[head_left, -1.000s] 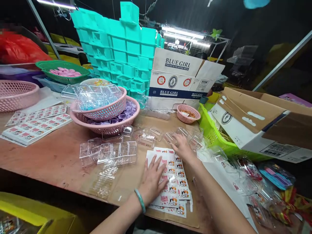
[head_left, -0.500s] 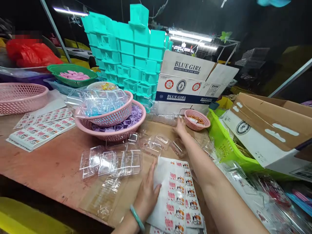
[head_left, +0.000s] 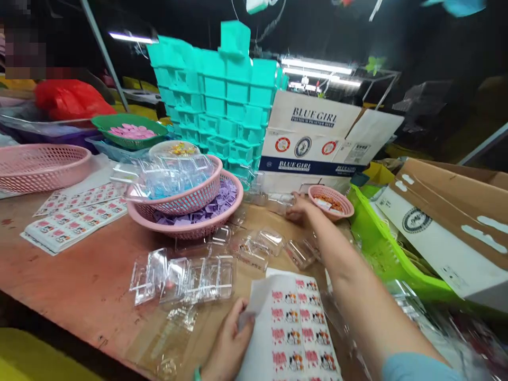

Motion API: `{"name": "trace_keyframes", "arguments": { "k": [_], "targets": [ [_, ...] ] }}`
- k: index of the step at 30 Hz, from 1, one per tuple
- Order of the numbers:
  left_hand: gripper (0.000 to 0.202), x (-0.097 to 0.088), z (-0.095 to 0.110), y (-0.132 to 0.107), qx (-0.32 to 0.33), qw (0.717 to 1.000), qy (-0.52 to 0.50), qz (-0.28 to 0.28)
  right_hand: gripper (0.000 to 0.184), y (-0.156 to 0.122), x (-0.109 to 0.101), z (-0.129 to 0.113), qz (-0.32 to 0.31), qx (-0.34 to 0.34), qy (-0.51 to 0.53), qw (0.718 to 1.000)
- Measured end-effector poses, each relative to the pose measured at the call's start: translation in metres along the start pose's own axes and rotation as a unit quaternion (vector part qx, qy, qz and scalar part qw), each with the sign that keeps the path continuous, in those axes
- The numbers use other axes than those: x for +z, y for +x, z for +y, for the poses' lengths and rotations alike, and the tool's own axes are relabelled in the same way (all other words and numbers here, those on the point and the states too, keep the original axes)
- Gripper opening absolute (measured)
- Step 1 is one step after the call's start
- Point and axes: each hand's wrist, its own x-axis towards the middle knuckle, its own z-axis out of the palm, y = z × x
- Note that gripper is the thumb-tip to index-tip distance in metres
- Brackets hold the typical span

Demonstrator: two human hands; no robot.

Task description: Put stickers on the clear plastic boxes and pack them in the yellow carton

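Observation:
My left hand (head_left: 230, 341) pinches the left edge of a sticker sheet (head_left: 291, 328) printed with cats and pink lettering, where the white backing curls up. Far forward, my right hand (head_left: 300, 206) has its fingers closed at the right end of a clear plastic box (head_left: 279, 201), just left of a small pink basket (head_left: 330, 202) of orange-brown pieces; its fingertips are partly hidden. Between the hands lie several clear boxes, one of them a stickered box (head_left: 299, 254). A row of empty clear boxes (head_left: 198, 280) sits left of the sheet.
Stacked pink baskets (head_left: 186, 228) hold purple and blue pieces. Behind stand turquoise bins (head_left: 214, 90) and a beer carton (head_left: 313, 137). At right, a lime-green basket (head_left: 381, 238) adjoins another carton (head_left: 448, 227). More sticker sheets (head_left: 71, 222) lie at left.
My left hand has moved nearer and now lifts the sheet's left edge. My right hand's fingers have closed in at the clear box. The whole view has shifted slightly.

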Motion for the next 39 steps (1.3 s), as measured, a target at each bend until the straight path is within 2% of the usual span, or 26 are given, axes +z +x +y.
{"name": "trace_keyframes", "arguments": {
  "k": [3, 5, 7, 10, 13, 15, 17, 20, 24, 27, 29, 31, 34, 36, 39],
  "targets": [
    [0.053, -0.005, 0.010, -0.016, -0.053, 0.995, -0.082, -0.037, 0.095, -0.030, -0.016, 0.015, -0.010, 0.011, -0.005, 1.000],
    [0.053, -0.007, 0.014, -0.027, -0.085, 0.986, -0.118, -0.075, 0.102, -0.060, -0.028, 0.020, 0.013, 0.019, -0.002, 1.000],
    [0.053, -0.007, 0.015, -0.035, -0.125, 0.978, -0.146, -0.081, 0.099, -0.100, -0.039, 0.015, 0.069, 0.017, 0.021, 0.997],
    [0.059, -0.005, 0.014, -0.044, -0.157, 0.969, -0.184, -0.051, 0.092, -0.171, -0.047, -0.008, 0.146, -0.022, 0.085, 0.985],
    [0.063, -0.007, 0.012, -0.052, -0.149, 0.967, -0.206, -0.014, 0.086, -0.237, -0.037, -0.034, 0.129, -0.050, 0.167, 0.976],
    [0.061, -0.011, 0.011, -0.059, -0.145, 0.967, -0.209, -0.004, 0.085, -0.266, -0.022, -0.045, 0.097, -0.032, 0.209, 0.973],
    [0.055, -0.016, 0.010, -0.066, -0.149, 0.968, -0.202, -0.002, 0.086, -0.278, -0.005, -0.049, 0.091, 0.004, 0.210, 0.973],
    [0.047, -0.020, 0.010, -0.076, -0.161, 0.967, -0.197, 0.004, 0.086, -0.277, 0.013, -0.048, 0.126, 0.028, 0.170, 0.977],
    [0.044, -0.018, 0.011, -0.082, -0.167, 0.956, -0.243, 0.004, 0.073, -0.292, 0.016, -0.060, 0.168, -0.040, 0.169, 0.970],
    [0.053, -0.016, 0.013, -0.081, -0.155, 0.941, -0.299, -0.042, 0.058, -0.328, 0.025, -0.081, 0.120, -0.106, 0.227, 0.960],
    [0.056, -0.015, 0.015, -0.078, -0.151, 0.926, -0.332, -0.095, 0.058, -0.352, 0.039, -0.091, 0.063, -0.122, 0.254, 0.957],
    [0.049, -0.014, 0.017, -0.072, -0.161, 0.915, -0.346, -0.128, 0.060, -0.369, 0.054, -0.095, 0.022, -0.138, 0.267, 0.954],
    [0.043, -0.009, 0.021, -0.063, -0.157, 0.929, -0.320, -0.098, 0.059, -0.378, 0.064, -0.092, 0.009, -0.174, 0.292, 0.940],
    [0.042, -0.002, 0.024, -0.060, -0.125, 0.946, -0.293, -0.064, 0.055, -0.378, 0.061, -0.091, 0.040, -0.155, 0.316, 0.935],
    [0.042, 0.010, 0.025, -0.062, -0.081, 0.954, -0.282, -0.056, 0.041, -0.378, 0.052, -0.093, 0.103, -0.073, 0.353, 0.927]
  ]
}}
